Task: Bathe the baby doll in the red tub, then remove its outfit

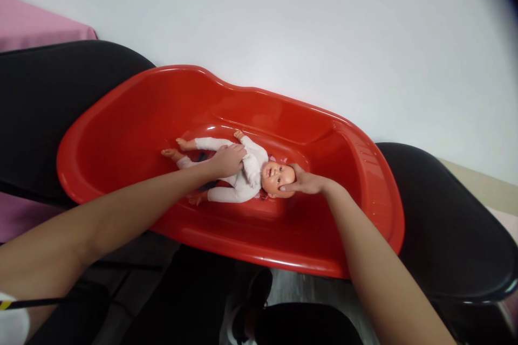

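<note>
A baby doll point(277, 179) with a white soft body lies on its back in a red baby bathtub point(133, 113). Its head points right and its bare feet point left. My right hand point(305, 180) cups the top of the doll's head, thumb on the near side and fingers on the far side. Over the doll's chest, my left hand point(230, 160) is closed on a crumpled white cloth point(251, 168), which presses against the body. Part of the doll's middle is hidden beneath that hand and forearm.
The tub rests across two black chairs, a left chair point(48, 97) and a right chair point(449, 215). Behind stands a white wall point(283, 21). Pink fabric point(40, 21) shows at the far left. My legs and a shoe point(261, 285) are below the tub's near rim.
</note>
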The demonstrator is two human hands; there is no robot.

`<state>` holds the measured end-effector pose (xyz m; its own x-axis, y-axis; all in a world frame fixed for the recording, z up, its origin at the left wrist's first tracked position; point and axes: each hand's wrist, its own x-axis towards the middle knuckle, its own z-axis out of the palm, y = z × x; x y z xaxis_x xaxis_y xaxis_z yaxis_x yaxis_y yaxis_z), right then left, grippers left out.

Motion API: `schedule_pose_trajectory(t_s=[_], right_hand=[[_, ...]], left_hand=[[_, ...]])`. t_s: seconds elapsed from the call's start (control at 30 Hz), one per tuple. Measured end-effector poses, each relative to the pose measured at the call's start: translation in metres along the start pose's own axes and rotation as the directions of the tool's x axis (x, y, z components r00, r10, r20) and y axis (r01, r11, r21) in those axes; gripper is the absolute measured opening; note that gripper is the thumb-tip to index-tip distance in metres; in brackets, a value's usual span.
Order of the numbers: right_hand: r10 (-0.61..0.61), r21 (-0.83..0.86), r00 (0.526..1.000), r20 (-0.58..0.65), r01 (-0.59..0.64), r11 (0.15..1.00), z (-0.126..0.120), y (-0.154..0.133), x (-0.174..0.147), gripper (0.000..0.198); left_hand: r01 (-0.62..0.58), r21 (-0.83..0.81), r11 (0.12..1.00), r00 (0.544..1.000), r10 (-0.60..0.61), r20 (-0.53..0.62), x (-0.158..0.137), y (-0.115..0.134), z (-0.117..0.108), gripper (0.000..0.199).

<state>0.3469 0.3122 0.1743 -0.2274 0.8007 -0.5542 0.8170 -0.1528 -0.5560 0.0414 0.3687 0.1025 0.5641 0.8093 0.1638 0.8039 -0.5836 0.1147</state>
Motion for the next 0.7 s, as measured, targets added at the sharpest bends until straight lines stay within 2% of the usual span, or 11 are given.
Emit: schedule_pose_trajectory(t_s=[0.27,0.7], right_hand=[[0.018,0.032,1.000,-0.021,-0.018,0.999,0.002,0.003,0.003,0.115],[0.007,0.028,1.000,-0.009,-0.006,1.000,0.001,0.001,0.002,0.114]], left_hand=[[0.180,0.039,0.983,0.983,-0.179,-0.032,0.001,-0.026,0.001,0.032],[0.186,0.016,0.982,0.982,-0.186,-0.030,-0.002,-0.022,0.000,0.030]])
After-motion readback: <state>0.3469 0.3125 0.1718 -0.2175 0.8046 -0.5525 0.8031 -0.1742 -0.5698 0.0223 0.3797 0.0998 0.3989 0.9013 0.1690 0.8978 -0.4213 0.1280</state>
